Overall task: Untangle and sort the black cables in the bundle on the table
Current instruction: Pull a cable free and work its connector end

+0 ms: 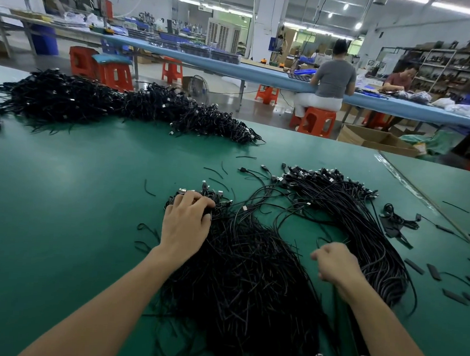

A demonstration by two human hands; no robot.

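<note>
Black cables (239, 274) lie in a tangled bundle on the near middle of the green table (62, 194), between your arms, with the plugs (183, 191) at its far left tip. Your left hand (186, 219) sits on that tip, fingers (196, 200) curled down over the plugs and gripping them. Your right hand (336, 263), at the bundle's right side, is closed in a fist; it seems to pinch a few cables, though blur hides which. A combed bunch (350, 212) lies just right of it. These cables look light, limp and springy, apt to snag, so pull gently. Take hold just behind a plug, where the moulded end is stiff, and draw one out along its length.
</note>
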